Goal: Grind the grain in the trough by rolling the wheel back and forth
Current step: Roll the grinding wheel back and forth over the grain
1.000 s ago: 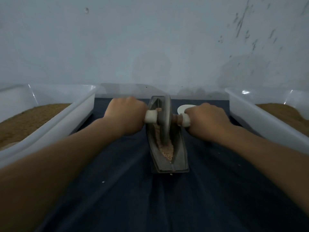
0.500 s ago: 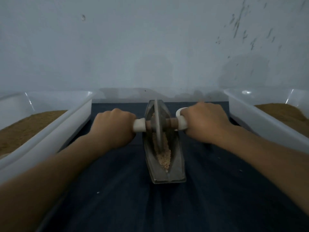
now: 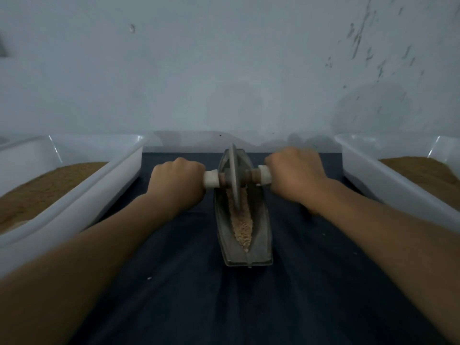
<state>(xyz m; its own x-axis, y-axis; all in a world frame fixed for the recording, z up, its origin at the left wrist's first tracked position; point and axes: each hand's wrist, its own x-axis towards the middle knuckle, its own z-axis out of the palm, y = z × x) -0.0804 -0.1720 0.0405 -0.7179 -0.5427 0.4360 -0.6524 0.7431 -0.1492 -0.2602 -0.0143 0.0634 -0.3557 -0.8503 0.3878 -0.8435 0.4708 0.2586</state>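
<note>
Hands, left (image 3: 177, 186) and right (image 3: 293, 176), grip the axle handles beside the wheel (image 3: 234, 178), standing in the trough (image 3: 242, 220) over grain (image 3: 242, 227)

the left hand (image 3: 178, 185) and right hand (image 3: 296, 175) hide the ends of the handle (image 3: 211, 179).

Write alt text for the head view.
The left hand and right hand grip the white-capped axle of a thin grey metal wheel standing in the far half of a narrow grey boat-shaped trough, with pale crushed grain in its near half. The trough sits on dark blue cloth between two white plastic tubs of brown powder.
</note>
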